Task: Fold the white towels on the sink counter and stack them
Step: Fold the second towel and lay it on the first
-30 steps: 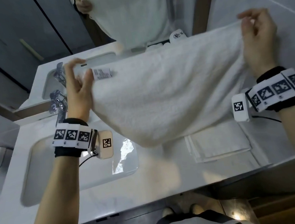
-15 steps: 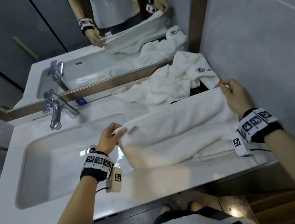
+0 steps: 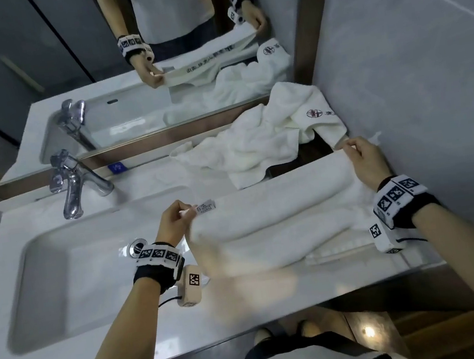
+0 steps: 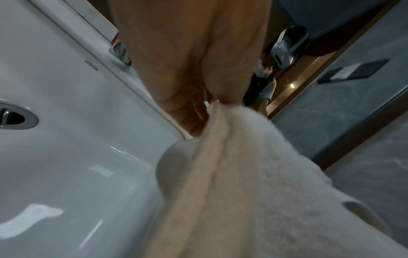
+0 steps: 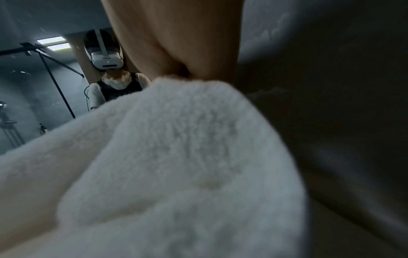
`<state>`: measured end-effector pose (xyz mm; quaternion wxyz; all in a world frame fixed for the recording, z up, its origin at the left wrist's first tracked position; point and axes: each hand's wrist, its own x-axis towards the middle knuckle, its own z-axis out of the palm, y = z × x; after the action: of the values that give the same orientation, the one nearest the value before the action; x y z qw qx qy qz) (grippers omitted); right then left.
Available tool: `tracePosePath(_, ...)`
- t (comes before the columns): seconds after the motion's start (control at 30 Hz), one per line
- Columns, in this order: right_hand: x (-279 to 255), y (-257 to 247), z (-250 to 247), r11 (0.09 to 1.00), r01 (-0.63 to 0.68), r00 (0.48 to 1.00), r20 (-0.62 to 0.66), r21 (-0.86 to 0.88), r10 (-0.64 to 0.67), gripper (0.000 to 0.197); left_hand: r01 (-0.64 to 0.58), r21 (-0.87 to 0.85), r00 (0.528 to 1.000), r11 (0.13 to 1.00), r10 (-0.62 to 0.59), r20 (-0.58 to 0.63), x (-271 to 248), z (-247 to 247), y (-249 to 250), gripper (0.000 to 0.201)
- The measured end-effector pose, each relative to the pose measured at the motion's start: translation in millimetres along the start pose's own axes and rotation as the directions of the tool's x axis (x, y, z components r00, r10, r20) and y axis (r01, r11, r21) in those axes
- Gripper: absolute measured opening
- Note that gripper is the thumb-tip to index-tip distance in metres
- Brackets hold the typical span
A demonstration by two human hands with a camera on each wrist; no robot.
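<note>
You hold a white terry towel (image 3: 277,213) stretched between your two hands, its pile thick and fluffy in both wrist views. It is doubled over lengthwise into a long band, with the fold hanging down toward the tabletop (image 3: 276,292) and the two free edges up at your fingers. Its long axis runs left to right, the right end lying farther back, toward the wall. Your left hand (image 3: 172,223) pinches the left top corner between thumb and curled fingers, above the right rim of the basin (image 3: 61,283); a small printed care label (image 3: 204,207) sticks out beside that grip. Your right hand (image 3: 364,161) pinches the right top corner the same way, close to the grey tiled wall (image 3: 430,91). The lower part of the towel rests on a flat, already folded white towel (image 3: 340,251) that lies on the glossy white tabletop to the right of the basin. Behind it, against the mirror (image 3: 151,54), a crumpled heap of white towels (image 3: 255,143) with a dark embroidered logo lies unfolded. A chrome tap (image 3: 73,184) stands behind the smooth, rounded rectangular basin.
</note>
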<state>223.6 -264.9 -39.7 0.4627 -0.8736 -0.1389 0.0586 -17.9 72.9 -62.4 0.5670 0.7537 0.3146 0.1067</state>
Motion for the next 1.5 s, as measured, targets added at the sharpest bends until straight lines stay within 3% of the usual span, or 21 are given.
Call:
tracePosePath(0.13,-1,5,4,0.999,-0.032,0.999,0.016,-0.02,0.033,0.022,0.088,0.181,0.989,0.979,-0.107,0.098,10,7,-13,0.029)
tracePosePath(0.3,4,13,3,0.99,-0.138,0.988,0.07,0.005,0.137,0.023,0.087,0.471,0.945,0.878,-0.222,0.239,25,18,-20,0.017)
tracePosePath(0.4,4,18,-1,0.987,-0.157,0.981,0.117,-0.02,0.158,0.024,0.017,0.508,0.942,0.861,-0.185,0.281,30,20,-16,0.012)
tracePosePath(0.5,4,16,-2,0.991,-0.128,0.99,0.058,0.021,0.127,0.022,-0.02,0.53,0.941,0.848,-0.163,0.296,34,21,-8,0.022)
tracePosePath(0.57,7,11,-2,0.992,-0.12,0.993,0.023,0.033,0.119,0.023,0.045,0.449,0.956,0.892,-0.169,0.24,37,20,-5,0.031)
tracePosePath(0.63,12,7,-2,0.993,-0.112,0.994,-0.008,0.034,0.112,0.025,0.101,0.253,0.982,0.962,-0.137,0.127,37,15,-3,0.032)
tracePosePath(0.7,18,3,-1,0.995,-0.096,0.995,-0.034,0.028,0.097,0.03,0.079,0.034,0.997,0.996,-0.079,0.014,38,7,1,0.032)
tracePosePath(0.8,30,-4,2,0.998,-0.054,0.996,-0.069,-0.027,0.052,0.031,-0.007,-0.161,0.999,0.987,-0.002,-0.054,45,-4,13,0.028)
tracePosePath(0.87,40,-9,5,0.999,-0.038,0.996,-0.079,-0.02,0.037,0.03,-0.076,-0.17,0.993,0.983,0.06,-0.1,54,-6,23,0.026)
tracePosePath(1.0,63,-21,14,0.998,-0.043,0.998,-0.041,-0.048,0.041,0.023,-0.088,0.075,0.971,0.993,0.102,-0.217,75,-4,24,0.026)
tracePosePath(1.1,74,-22,21,0.988,-0.146,0.987,0.06,-0.041,0.149,0.029,0.108,0.109,0.97,0.988,-0.081,-0.227,86,7,17,0.019)
tracePosePath(1.17,73,-17,21,0.974,-0.22,0.966,0.127,-0.056,0.225,0.032,0.271,0.111,0.96,0.956,-0.26,-0.101,89,14,7,0.031)
tracePosePath(1.27,60,-4,18,0.954,-0.298,0.937,0.185,-0.017,0.296,0.035,0.422,0.132,0.898,0.897,-0.434,0.07,83,17,-13,0.046)
tracePosePath(1.37,36,12,14,0.936,-0.35,0.918,0.212,0.041,0.334,0.039,0.46,0.188,0.871,0.868,-0.482,0.095,75,19,-27,0.059)
tracePosePath(1.5,17,18,17,0.955,-0.296,0.944,0.154,0.009,0.291,0.035,0.428,0.139,0.895,0.893,-0.441,0.075,67,27,-27,0.053)
